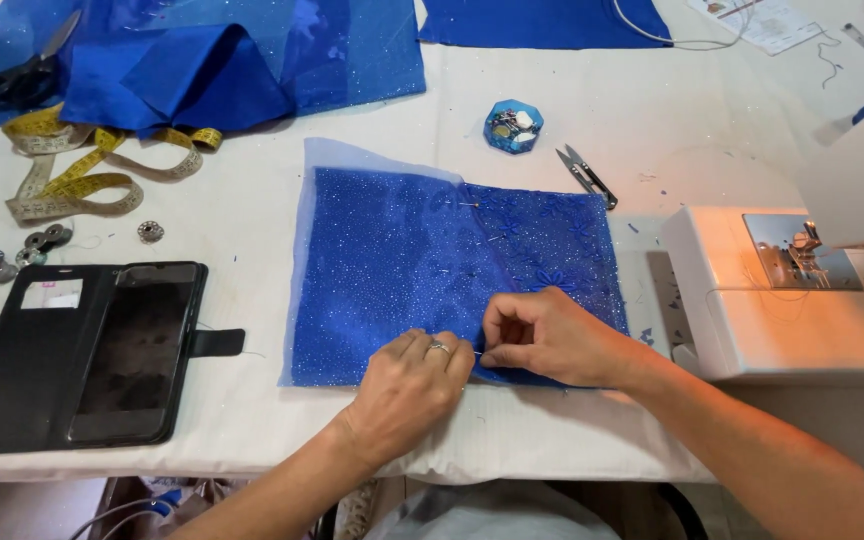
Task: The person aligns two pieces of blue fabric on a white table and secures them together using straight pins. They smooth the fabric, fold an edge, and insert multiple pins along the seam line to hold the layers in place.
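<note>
Both hands meet at the near edge of the blue sequinned fabric [452, 270], lying flat on the white surface [252, 400]. Left hand [407, 385] presses it steady, fingers curled; right hand [542, 335] pinches a pin, sewing machine [772, 300] alongside.

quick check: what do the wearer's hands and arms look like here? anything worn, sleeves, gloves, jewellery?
Both arms are bare up to the frame edge: no sleeves, gloves or watch show. The left hand wears a thin silver-coloured ring on one finger. The right hand shows no ring or band. Nails look short and unpainted, as far as the picture lets one tell.
</note>
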